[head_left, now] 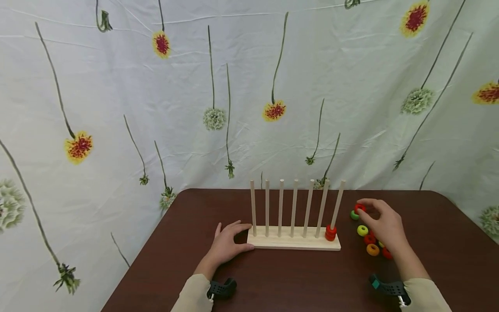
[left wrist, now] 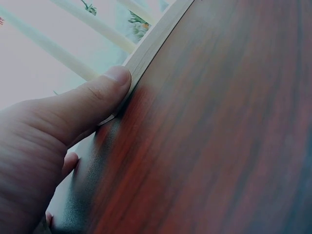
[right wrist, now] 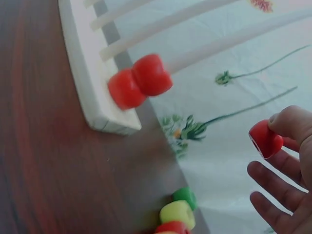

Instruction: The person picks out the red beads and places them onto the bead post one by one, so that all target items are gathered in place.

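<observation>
A pale wooden peg rack (head_left: pixel 292 243) with a row of upright pegs stands on the table. My left hand (head_left: pixel 229 243) grips the left end of its base, thumb (left wrist: pixel 109 85) along the front edge and fingers at the back corner. Two red rings (head_left: pixel 330 233) are stacked on the rightmost peg; the right wrist view shows this pair (right wrist: pixel 140 81) too. Right of the rack, my right hand (head_left: pixel 386 225) pinches another red ring (right wrist: pixel 266 139) between thumb and index finger, the other fingers spread loosely. In the head view this held ring (head_left: pixel 359 208) overlaps a green ring (head_left: pixel 354 215).
Beneath and beside my right hand lie loose rings: a yellow-green ring (head_left: pixel 362 230), an orange ring (head_left: pixel 372 249) and several red ones, partly hidden by the hand. The dark brown table (head_left: pixel 296 281) ends at a flower-printed cloth (head_left: pixel 249 143) behind it.
</observation>
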### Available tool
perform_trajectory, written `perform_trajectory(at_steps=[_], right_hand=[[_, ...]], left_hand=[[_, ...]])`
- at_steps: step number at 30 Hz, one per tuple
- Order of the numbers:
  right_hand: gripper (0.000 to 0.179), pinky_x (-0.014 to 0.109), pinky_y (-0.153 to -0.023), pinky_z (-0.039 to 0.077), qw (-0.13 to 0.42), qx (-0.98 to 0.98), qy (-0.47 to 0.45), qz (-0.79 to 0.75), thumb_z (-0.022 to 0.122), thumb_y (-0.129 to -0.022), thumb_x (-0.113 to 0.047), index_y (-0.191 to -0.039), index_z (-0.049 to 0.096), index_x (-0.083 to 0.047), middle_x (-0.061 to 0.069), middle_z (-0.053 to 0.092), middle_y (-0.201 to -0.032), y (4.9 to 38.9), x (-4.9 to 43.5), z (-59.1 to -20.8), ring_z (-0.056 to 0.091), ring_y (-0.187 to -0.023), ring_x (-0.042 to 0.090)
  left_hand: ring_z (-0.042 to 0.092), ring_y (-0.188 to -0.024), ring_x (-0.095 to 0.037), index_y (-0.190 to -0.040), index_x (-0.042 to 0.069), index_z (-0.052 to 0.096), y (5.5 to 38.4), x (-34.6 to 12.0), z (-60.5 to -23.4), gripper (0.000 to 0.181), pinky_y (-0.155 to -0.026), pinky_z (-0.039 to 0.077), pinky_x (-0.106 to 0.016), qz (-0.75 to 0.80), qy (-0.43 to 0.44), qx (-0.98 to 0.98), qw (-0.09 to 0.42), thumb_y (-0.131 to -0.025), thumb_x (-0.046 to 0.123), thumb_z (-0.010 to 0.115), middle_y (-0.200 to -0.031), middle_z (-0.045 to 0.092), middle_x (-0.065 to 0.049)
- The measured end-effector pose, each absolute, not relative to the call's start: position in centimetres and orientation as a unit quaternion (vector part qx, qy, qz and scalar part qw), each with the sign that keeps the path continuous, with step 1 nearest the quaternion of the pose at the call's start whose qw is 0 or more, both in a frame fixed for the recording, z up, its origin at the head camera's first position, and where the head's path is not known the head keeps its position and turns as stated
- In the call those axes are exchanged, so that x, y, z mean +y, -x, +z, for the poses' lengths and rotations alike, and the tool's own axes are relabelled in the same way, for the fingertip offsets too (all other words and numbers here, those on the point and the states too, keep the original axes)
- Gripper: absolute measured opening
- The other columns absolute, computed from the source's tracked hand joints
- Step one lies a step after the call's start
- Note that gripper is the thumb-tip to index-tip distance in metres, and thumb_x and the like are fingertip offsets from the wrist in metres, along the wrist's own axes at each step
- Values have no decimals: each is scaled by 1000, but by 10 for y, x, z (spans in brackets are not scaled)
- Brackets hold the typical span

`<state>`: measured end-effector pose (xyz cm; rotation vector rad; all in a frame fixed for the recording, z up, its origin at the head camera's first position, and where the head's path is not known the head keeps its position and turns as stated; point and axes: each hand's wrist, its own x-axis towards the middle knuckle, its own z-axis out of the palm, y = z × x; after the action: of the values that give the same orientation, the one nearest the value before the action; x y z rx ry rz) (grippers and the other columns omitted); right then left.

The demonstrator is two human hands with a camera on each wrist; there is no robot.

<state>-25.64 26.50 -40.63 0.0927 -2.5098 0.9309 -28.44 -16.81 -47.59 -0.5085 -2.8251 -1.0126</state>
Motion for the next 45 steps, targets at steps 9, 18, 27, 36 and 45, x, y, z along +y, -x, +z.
perform_trajectory(at_steps=[9,18,27,36,45], right_hand=[[27,3,-73,43,252,-899,-52,354,66,-98,-23,-123,68,-12,9,63,-118,250,254,-390,66,-100,25],[37,7,-72,46,233,-895,-51,377,65,-99,-25,-133,64,-13,10,61,-124,245,246,-371,62,-106,24],[38,6,-70,46,268,-867,-59,415,64,-99,-22,-137,61,-13,14,73,-106,244,237,-351,54,-81,-22],[37,6,-70,47,316,-838,-55,442,67,-97,-26,-132,65,-15,-33,56,-96,243,229,-339,57,-80,-15],[35,6,-68,47,331,-823,-47,459,67,-97,-26,-130,67,-15,-29,55,-101,243,217,-328,59,-75,-9]], left_hand=[[43,-145,-31,-136,22,64,283,-167,-474,61,-120,1,-69,-341,171,-923,44,-80,41,83,-141,62,-2],[42,-145,-31,-136,20,64,283,-165,-474,62,-120,1,-69,-343,175,-922,44,-81,40,83,-141,62,-3],[42,-145,-31,-136,22,64,284,-166,-474,62,-120,2,-68,-344,174,-922,45,-80,41,83,-141,62,-3],[43,-144,-32,-136,21,64,284,-167,-475,63,-120,4,-69,-338,173,-924,47,-80,42,83,-140,62,-4],[43,-144,-31,-135,21,64,285,-168,-475,63,-120,5,-69,-335,166,-926,43,-79,42,83,-141,62,-3]])
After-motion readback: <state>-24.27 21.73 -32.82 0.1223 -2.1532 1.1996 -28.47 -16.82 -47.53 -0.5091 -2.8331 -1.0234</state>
